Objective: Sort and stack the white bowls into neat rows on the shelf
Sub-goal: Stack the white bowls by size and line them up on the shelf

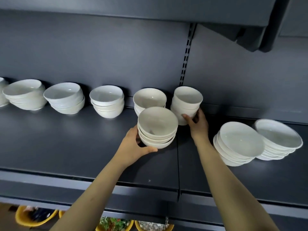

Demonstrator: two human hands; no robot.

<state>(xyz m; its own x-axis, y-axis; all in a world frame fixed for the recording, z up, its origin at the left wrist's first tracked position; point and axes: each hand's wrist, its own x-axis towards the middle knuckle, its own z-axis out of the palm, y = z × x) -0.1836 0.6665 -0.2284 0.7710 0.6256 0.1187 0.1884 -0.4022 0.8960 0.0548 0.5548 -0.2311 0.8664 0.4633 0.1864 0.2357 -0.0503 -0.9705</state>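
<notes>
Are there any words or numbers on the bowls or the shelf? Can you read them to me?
No text can be read here.
The white bowls: plain, no print showing.
The shelf and back panel: plain dark, no labels.
A tiny pale mark on the shelf: too small to read.
The yellow bowls at the bottom: blurred, no writing to make out.

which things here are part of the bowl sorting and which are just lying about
Job:
left hand gripping the front bowl stack
right hand gripping the tall bowl stack
back-row bowl stacks
wide bowl stacks at right
dark shelf

Lying about:
yellow bowls on the level below
</notes>
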